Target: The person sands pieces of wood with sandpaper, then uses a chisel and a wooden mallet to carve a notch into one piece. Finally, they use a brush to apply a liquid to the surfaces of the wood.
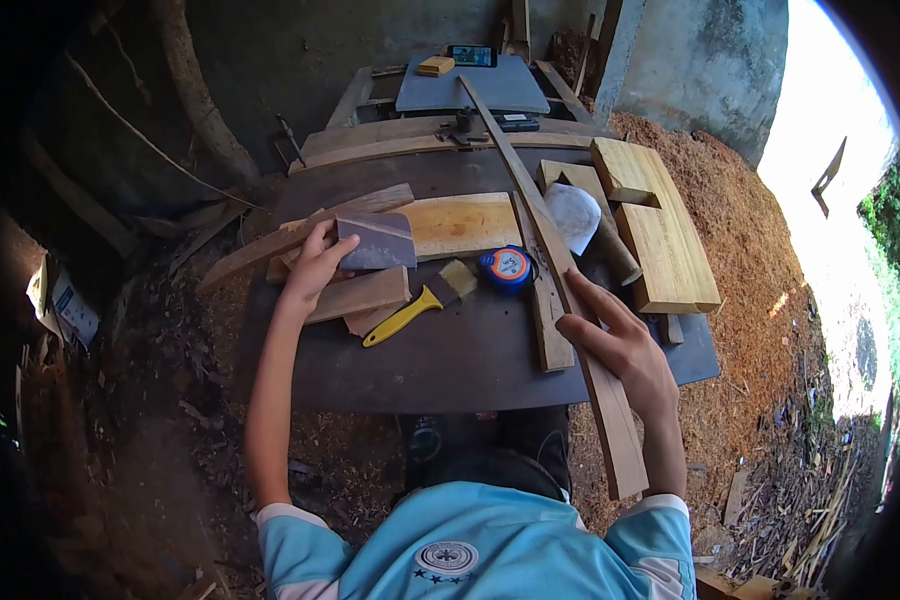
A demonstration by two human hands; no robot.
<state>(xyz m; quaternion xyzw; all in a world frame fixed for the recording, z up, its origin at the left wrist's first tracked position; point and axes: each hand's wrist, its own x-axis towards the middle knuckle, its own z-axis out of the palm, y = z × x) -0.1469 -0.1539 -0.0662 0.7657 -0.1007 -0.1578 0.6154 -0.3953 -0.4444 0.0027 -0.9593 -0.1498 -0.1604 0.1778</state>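
Note:
My left hand [316, 268] is closed on a folded grey-brown sheet of sandpaper [380, 245], thumb on top, above several short wood pieces [362, 295]. My right hand [625, 345] grips a long, narrow wooden strip [610, 430] near its closer end. The strip slants away from me across the table to the back board. Between my hands lie a blue and orange tape measure [507, 266] and a paintbrush [410, 315] with a yellow handle. Beside the strip, a shorter wood piece [550, 325] rests on the table.
On the right of the dark table [450, 370] are a notched wood block [660, 240] and a tool with a broad pale metal head [575, 215] and wooden handle. Behind, a phone [472, 55] stands on a grey board [470, 90]. Sawdust [760, 260] covers the ground at right.

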